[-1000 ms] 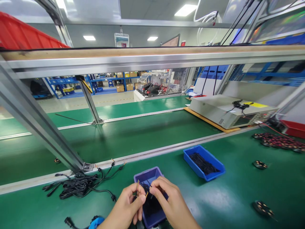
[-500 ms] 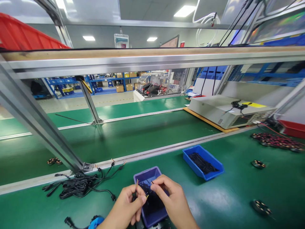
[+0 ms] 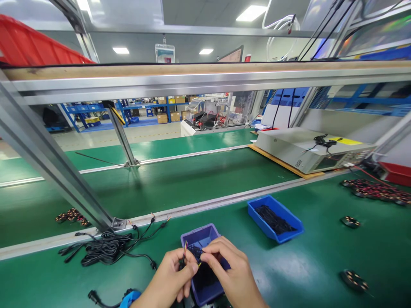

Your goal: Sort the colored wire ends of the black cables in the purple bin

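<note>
My left hand (image 3: 176, 273) is closed on the end of a black cable (image 3: 182, 262), whose thin red and yellow wires stick up and out between the fingers. Close beside it, my right hand (image 3: 229, 267) pinches with thumb and index finger; a small dark piece seems to show at the fingertips, too small to name. Both hands are over a purple-blue bin (image 3: 199, 232) holding small black pieces, partly hidden by the hands. A blue bin (image 3: 302, 231) with thin black pieces stands to the right.
Bundled black cables (image 3: 107, 248) lie left, near a metal post (image 3: 64, 171). A black connector (image 3: 93, 296) lies at the front left. Round coil-like parts (image 3: 355, 280) sit on the right of the green table. A grey instrument (image 3: 289, 143) stands behind, under a shelf (image 3: 205, 79).
My right hand's fingertips have moved slightly left and down, nearer the wires in my left hand. The left hand keeps its grip on the cable. The view has shifted a little.
</note>
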`<control>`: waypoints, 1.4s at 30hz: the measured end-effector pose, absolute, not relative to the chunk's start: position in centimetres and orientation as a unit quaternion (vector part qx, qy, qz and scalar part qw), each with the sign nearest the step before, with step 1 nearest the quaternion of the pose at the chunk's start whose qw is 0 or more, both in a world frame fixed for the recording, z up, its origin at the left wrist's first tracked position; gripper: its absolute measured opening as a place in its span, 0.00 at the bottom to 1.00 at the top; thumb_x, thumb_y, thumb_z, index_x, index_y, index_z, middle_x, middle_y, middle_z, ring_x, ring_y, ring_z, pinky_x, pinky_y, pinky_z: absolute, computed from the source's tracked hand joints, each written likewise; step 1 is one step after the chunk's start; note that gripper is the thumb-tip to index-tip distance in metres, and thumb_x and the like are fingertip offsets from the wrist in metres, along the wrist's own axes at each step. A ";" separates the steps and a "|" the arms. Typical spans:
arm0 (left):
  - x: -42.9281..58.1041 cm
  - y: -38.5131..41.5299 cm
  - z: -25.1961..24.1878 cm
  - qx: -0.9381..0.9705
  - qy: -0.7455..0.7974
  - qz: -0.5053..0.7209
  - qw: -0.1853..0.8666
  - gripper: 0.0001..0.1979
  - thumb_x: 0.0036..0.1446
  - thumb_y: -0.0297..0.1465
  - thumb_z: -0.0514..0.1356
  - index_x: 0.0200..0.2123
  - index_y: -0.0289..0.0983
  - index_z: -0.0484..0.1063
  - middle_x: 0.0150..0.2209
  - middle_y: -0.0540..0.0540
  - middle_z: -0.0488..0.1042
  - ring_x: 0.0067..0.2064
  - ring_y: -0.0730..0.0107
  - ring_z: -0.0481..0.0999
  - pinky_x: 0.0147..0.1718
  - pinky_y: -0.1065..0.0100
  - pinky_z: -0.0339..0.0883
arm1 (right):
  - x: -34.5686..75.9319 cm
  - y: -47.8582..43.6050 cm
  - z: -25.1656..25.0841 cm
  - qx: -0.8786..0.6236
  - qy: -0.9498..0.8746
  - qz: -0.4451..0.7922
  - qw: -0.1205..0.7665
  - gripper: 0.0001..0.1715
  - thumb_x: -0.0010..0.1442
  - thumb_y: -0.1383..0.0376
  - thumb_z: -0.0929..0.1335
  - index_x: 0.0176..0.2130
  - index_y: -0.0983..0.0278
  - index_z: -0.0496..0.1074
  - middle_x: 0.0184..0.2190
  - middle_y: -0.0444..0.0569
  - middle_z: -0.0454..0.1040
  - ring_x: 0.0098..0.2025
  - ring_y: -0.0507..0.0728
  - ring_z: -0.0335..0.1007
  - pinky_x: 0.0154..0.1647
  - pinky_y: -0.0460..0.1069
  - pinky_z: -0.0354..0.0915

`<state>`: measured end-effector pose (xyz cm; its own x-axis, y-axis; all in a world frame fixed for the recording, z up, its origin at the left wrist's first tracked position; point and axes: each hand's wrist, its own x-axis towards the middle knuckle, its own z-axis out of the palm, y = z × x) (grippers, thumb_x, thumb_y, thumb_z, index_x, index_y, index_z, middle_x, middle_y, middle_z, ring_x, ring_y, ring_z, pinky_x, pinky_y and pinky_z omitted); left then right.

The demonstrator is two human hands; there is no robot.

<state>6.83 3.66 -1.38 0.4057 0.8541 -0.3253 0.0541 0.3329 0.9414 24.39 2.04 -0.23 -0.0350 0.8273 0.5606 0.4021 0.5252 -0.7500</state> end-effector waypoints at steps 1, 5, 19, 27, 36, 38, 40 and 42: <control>6.8 3.7 -1.4 0.496 0.457 0.296 0.677 0.25 0.48 0.53 0.66 0.29 0.37 0.66 0.11 0.59 0.63 0.12 0.82 0.54 0.13 0.78 0.44 | 24.3 2.0 -0.2 -0.449 -0.692 0.202 0.528 0.09 0.64 0.66 0.68 0.31 0.61 0.75 0.25 0.44 0.74 0.28 0.54 0.71 0.29 0.47 0.65; 6.8 3.7 -1.5 0.495 0.454 0.294 0.680 0.24 0.49 0.51 0.67 0.28 0.37 0.66 0.11 0.59 0.63 0.12 0.83 0.54 0.13 0.77 0.42 | 24.2 2.0 -0.1 -0.470 -0.691 0.220 0.503 0.11 0.64 0.64 0.68 0.29 0.61 0.75 0.25 0.45 0.74 0.28 0.55 0.70 0.29 0.48 0.65; 6.7 3.6 -1.6 0.494 0.446 0.302 0.682 0.26 0.49 0.55 0.65 0.30 0.37 0.67 0.12 0.58 0.64 0.12 0.82 0.53 0.13 0.76 0.42 | 24.3 2.1 -0.3 -0.483 -0.679 0.242 0.497 0.12 0.64 0.64 0.67 0.28 0.61 0.74 0.25 0.45 0.74 0.29 0.55 0.70 0.30 0.47 0.65; 6.8 3.6 -1.5 0.489 0.449 0.304 0.683 0.27 0.49 0.56 0.65 0.29 0.37 0.67 0.11 0.58 0.64 0.12 0.82 0.54 0.13 0.76 0.42 | 24.3 2.2 -0.1 -0.485 -0.679 0.240 0.496 0.12 0.64 0.64 0.67 0.29 0.61 0.74 0.25 0.45 0.74 0.29 0.55 0.70 0.30 0.47 0.65; 6.7 3.6 -1.6 0.484 0.452 0.310 0.683 0.26 0.50 0.54 0.65 0.30 0.37 0.68 0.11 0.58 0.64 0.11 0.82 0.54 0.13 0.76 0.41 | 24.3 1.9 -0.2 -0.489 -0.679 0.242 0.491 0.12 0.64 0.64 0.67 0.28 0.61 0.74 0.25 0.46 0.75 0.29 0.55 0.71 0.30 0.47 0.65; 6.7 3.6 -1.7 0.483 0.452 0.309 0.683 0.26 0.49 0.55 0.65 0.30 0.37 0.67 0.11 0.58 0.64 0.11 0.82 0.54 0.13 0.76 0.41 | 24.3 1.9 -0.2 -0.490 -0.677 0.243 0.492 0.12 0.64 0.64 0.67 0.29 0.61 0.74 0.26 0.46 0.75 0.29 0.55 0.71 0.30 0.47 0.65; 6.7 3.6 -1.7 0.484 0.452 0.309 0.683 0.26 0.49 0.55 0.65 0.30 0.37 0.67 0.11 0.58 0.64 0.11 0.82 0.54 0.13 0.76 0.41 | 24.3 2.0 -0.2 -0.489 -0.676 0.241 0.495 0.12 0.64 0.63 0.67 0.28 0.61 0.74 0.25 0.45 0.74 0.28 0.55 0.70 0.29 0.47 0.65; 6.8 3.5 -1.7 0.483 0.452 0.311 0.682 0.26 0.49 0.55 0.66 0.30 0.37 0.67 0.11 0.58 0.64 0.11 0.82 0.54 0.13 0.76 0.41 | 24.2 2.1 -0.2 -0.489 -0.675 0.240 0.498 0.13 0.64 0.63 0.67 0.28 0.61 0.74 0.25 0.45 0.74 0.28 0.55 0.70 0.29 0.47 0.65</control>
